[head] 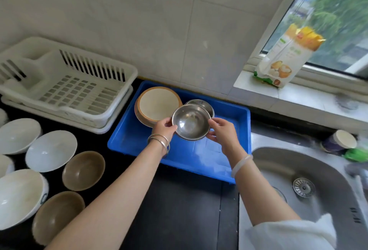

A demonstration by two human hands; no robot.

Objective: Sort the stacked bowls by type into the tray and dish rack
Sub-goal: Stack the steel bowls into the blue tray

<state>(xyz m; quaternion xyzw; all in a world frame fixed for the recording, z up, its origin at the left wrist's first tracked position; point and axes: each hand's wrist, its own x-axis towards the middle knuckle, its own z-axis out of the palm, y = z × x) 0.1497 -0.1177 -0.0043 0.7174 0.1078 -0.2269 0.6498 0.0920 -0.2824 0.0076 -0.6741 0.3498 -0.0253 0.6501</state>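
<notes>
Holding 1 steel bowl (190, 122) over blue tray (229, 110); 2 brown bowls (83, 170) nearby.

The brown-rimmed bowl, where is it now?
In the head view, the brown-rimmed bowl sits in the blue tray's back-left corner, beside a steel bowl.

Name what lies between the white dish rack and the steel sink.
In the head view, the blue tray lies between dish rack and sink, holding a tan-rimmed bowl.
</notes>
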